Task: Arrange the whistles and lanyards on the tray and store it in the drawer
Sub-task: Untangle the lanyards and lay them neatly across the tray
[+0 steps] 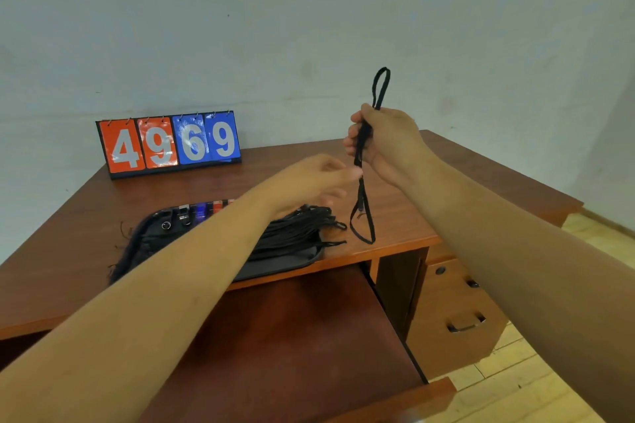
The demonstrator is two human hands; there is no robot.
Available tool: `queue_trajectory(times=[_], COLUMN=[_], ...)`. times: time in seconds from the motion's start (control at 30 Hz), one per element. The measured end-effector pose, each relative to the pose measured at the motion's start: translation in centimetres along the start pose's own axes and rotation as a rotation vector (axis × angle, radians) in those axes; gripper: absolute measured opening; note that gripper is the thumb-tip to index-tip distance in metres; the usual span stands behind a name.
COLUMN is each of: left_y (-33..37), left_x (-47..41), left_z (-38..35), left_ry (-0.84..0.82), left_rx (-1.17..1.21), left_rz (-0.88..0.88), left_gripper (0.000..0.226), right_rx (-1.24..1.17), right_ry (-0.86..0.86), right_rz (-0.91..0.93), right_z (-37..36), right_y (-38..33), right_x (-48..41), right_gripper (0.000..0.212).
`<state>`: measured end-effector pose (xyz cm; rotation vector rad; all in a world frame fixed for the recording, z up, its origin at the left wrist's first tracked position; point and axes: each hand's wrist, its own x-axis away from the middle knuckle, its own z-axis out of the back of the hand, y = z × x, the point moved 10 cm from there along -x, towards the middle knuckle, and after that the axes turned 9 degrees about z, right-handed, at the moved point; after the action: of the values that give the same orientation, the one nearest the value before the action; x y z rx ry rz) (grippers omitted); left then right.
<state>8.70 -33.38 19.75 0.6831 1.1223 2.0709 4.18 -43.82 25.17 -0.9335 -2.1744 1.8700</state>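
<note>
Our right hand [385, 141] is closed around a folded black lanyard [364, 196], held above the desk [395, 237]; the left hand [309, 184], blurred, pinches the cord below. We judge the step as folding; next, lay it on the woven cord pile [295, 230] in the black tray [275, 269], beside the whistles [192, 213].

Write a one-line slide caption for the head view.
Right hand lifts a black lanyard over the tray.
</note>
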Motion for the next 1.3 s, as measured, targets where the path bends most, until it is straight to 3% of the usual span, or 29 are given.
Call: queue_trajectory(times=[0.2,0.27,0.37,0.47,0.53,0.63,0.7,0.77,0.9,1.0,1.13,1.3], left_y=[-0.3,-0.1,0.0,-0.2,-0.1,0.6,0.8,1.1,2.7,3.1,1.1,-1.0], left_x=[-0.1,0.0,0.4,0.7,1.1,1.4,1.4,1.3,2.4,3.4,3.9,4.4], left_z=[-2.2,-2.1,-1.2,0.2,0.8,1.4,1.9,2.5,3.5,4.5,6.7,8.7], left_ry=[-0.044,-0.055,-0.035,0.021,0.035,0.040,0.054,0.069,0.106,0.095,0.120,0.213], left_rx=[-0.098,-0.023,0.026,0.042,0.033,-0.043,-0.074,-0.111,-0.265,-0.314,-0.462,-0.575], left_rz=[-0.037,-0.054,-0.068,-0.054,-0.035,-0.053,-0.058,-0.070,-0.127,-0.153,-0.091,-0.043], left_gripper=[0.028,0.016,0.015,0.017,0.019,0.015,0.011,0.010,0.014,0.016,0.022,0.017], right_rx=[-0.123,0.069,0.526,0.800,1.001,0.828,0.497,0.345,0.353,0.389,0.474,0.753], right_ry=[0.061,0.102,0.153,0.014,-0.021,-0.037,-0.322,-0.577,-0.638,-0.644,-0.686,-0.614], right_rz=[-0.055,-0.023,0.020,-0.155,-0.175,0.057,0.077,0.034,0.040,0.066,0.043,0.040], right_z=[-0.1,1.0,3.7,5.2,6.2,5.3,2.1,-1.0,-2.9,-3.5,-3.5,-1.3], right_y=[0.6,0.6,0.6,3.4,4.3,3.1,4.0,5.2,6.5,6.4,6.8,7.2], right_x=[0.5,0.0,-0.6,0.2,0.4,0.0,0.3,1.8,2.5,3.1,3.8,2.9], right_gripper=[0.025,0.024,0.021,0.017,0.019,0.051,0.055,0.052,0.045,0.015,0.030,0.016])
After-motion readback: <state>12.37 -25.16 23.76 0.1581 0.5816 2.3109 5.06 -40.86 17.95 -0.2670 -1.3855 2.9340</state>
